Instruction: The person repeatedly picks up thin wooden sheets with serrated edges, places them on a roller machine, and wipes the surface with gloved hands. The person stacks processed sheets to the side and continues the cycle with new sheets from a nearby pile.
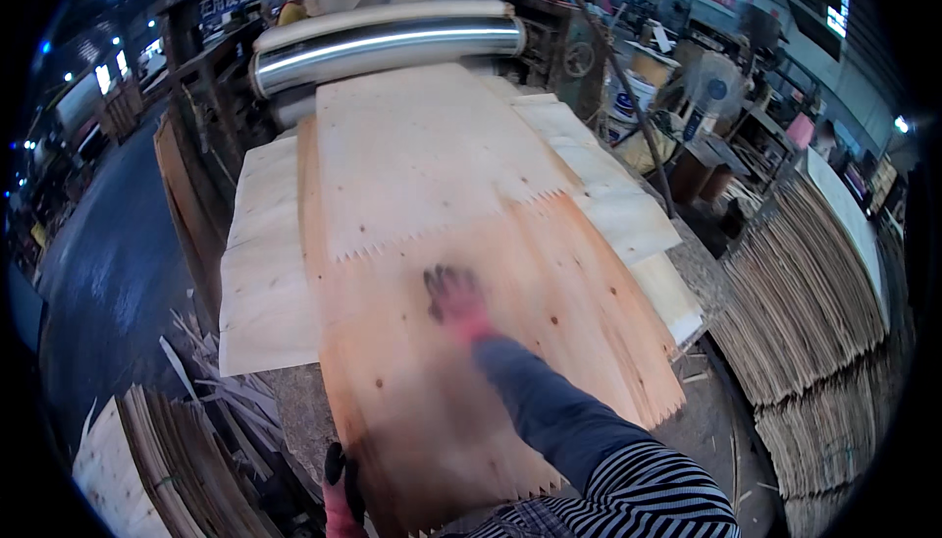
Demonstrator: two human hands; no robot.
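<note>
A wide sheet of wood veneer (579,312) with jagged, toothed ends lies in front of me, its far part meeting a paler veneer sheet (422,165) that reaches up to a shiny metal roller (392,50). My right hand (455,300), in a pink glove with dark fingers, rests palm down on the middle of the near sheet. Its fingers are spread and slightly blurred. Low at the sheet's left edge is my left hand (342,497), gloved alike. Its fingers look closed on that edge, though partly hidden.
Further pale veneer sheets (270,243) lie under both sides. Tall veneer stacks stand at right (800,293) and lower left (186,469), beside wood scraps (235,391). A standing fan (711,91) and buckets (633,101) are back right. Another person (292,10) is beyond the roller.
</note>
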